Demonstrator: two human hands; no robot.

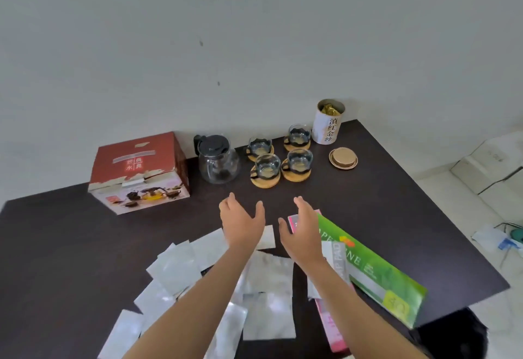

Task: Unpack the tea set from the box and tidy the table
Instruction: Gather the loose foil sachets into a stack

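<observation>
The red tea set box stands at the back left of the dark table. A glass teapot with a black lid sits to its right. Beyond the teapot, several glass cups rest on round wooden coasters. My left hand and my right hand hover side by side over the table's middle, both with fingers apart and holding nothing. Several silvery plastic bags lie spread under my forearms.
A white tea canister stands open at the back right, its wooden lid lying nearby. A green box and a pink box lie at the table's right front. Cardboard boxes sit on the floor at right.
</observation>
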